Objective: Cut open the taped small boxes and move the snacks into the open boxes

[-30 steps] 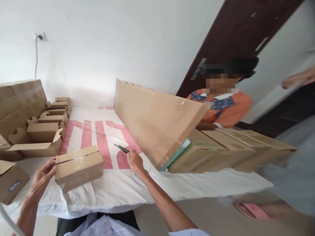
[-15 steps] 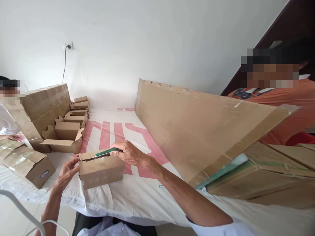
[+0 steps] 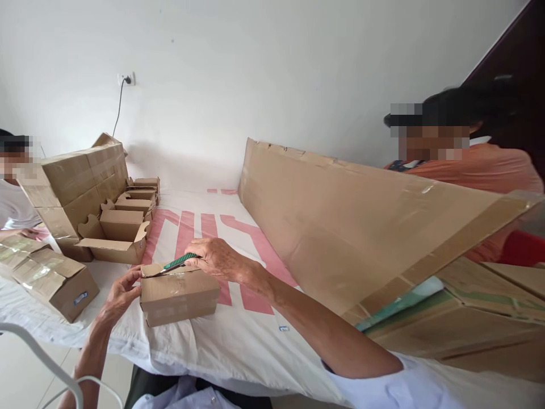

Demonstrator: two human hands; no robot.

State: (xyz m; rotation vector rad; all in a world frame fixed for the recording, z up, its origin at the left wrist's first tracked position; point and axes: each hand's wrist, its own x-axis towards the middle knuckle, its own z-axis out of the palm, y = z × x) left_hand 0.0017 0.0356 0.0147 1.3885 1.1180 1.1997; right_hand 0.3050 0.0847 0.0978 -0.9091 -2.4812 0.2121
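Note:
A small cardboard box (image 3: 181, 301) with a strip of clear tape rests on the cloth-covered table before me. My left hand (image 3: 121, 295) grips its left end, fingers on the top edge and thumb against the side. My right hand (image 3: 217, 258) is closed round a green-handled utility knife (image 3: 181, 261) above the box's far top edge. The knife slants down to the left, and its blade meets the seam of the top flap. Part of the knife's handle is hidden in my right hand.
Open cardboard boxes (image 3: 114, 233) line up at the left, beside stacked taped cartons (image 3: 70, 182). Closed boxes (image 3: 57, 284) lie at the near left. A large cardboard panel (image 3: 361, 221) leans at the right, with a person in orange (image 3: 502, 170) behind it. Another person (image 3: 17, 204) is at far left.
The knife has tilted more steeply, its handle raised and its blade on the seam. My left hand keeps its hold on the box. The whole view has shifted slightly.

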